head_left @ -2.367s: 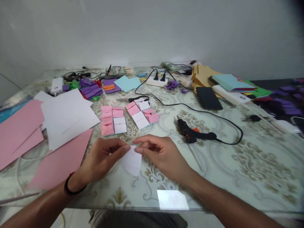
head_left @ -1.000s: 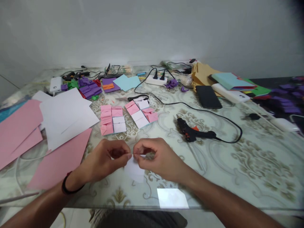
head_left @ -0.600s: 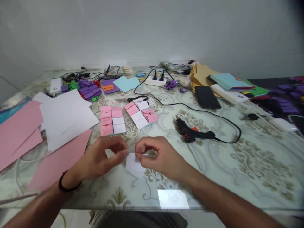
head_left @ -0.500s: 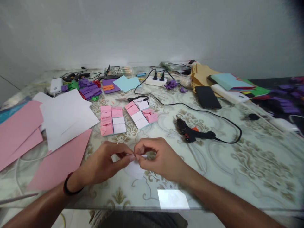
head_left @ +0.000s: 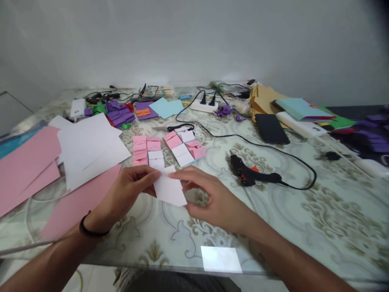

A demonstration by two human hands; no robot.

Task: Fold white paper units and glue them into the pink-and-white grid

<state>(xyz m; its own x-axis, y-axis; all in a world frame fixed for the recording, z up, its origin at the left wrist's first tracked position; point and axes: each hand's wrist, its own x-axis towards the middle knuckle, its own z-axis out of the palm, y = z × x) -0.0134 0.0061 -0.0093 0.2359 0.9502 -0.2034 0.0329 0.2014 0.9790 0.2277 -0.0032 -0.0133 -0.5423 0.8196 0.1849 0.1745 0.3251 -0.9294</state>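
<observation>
A small white piece of paper (head_left: 170,188) is up off the table with its face tilted toward me. My left hand (head_left: 136,180) pinches its left edge between thumb and fingers. At the paper's right side is my right hand (head_left: 209,196), its index finger against the upper part and its thumb near the lower corner, with other fingers partly hidden behind the sheet. Just beyond the hands lie two panels of folded paper squares, a left pink-and-white panel (head_left: 154,144), partly covered by the paper and left hand, and a right pink-and-white panel (head_left: 181,155).
To the right lies a black glue gun (head_left: 253,172) with its cord, below a black phone (head_left: 271,128). White sheets (head_left: 91,150) and pink sheets (head_left: 27,162) spread at left. Scissors (head_left: 180,127), purple folded pieces (head_left: 120,115) and a power strip (head_left: 204,105) are farther back.
The white paper, earlier pinched between both hands' fingertips and seen mostly from its edge, now faces me more broadly. My right hand's fingers have spread, and both hands sit slightly farther forward.
</observation>
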